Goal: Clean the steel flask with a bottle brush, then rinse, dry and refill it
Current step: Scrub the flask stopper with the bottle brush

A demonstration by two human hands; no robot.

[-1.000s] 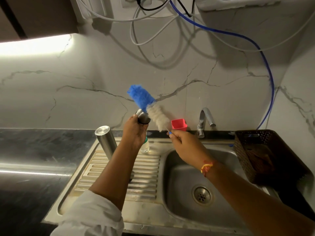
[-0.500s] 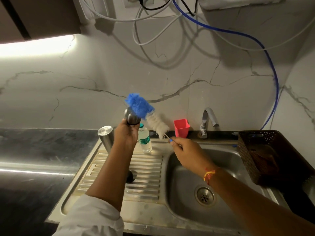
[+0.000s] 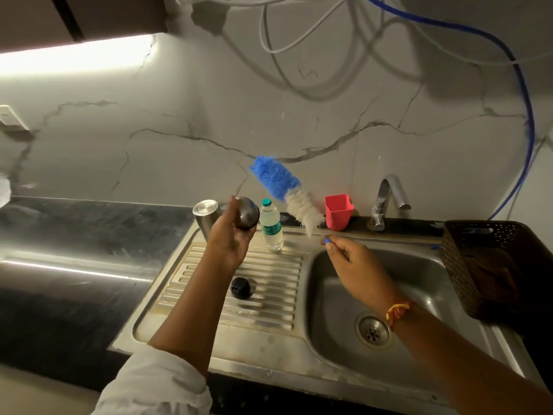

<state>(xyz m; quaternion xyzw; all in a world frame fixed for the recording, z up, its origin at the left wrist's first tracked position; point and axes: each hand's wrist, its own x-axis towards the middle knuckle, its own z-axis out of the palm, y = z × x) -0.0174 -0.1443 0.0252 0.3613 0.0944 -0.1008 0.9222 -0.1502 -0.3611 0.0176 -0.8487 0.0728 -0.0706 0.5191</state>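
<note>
My left hand grips a small rounded steel cap over the back of the drainboard. My right hand pinches the thin handle of a bottle brush, whose blue and white bristles point up and left, apart from the cap. The tall steel flask stands upright at the drainboard's back left corner, behind my left hand. A black lid lies on the ribbed drainboard.
A small plastic water bottle and a red cup stand at the back rim. The tap is over the sink basin. A brown basket sits at the right. Cables and a blue hose hang on the wall.
The brush, which crossed the steel cap a second ago, has drawn away to the right. My left hand has dropped a little with the cap.
</note>
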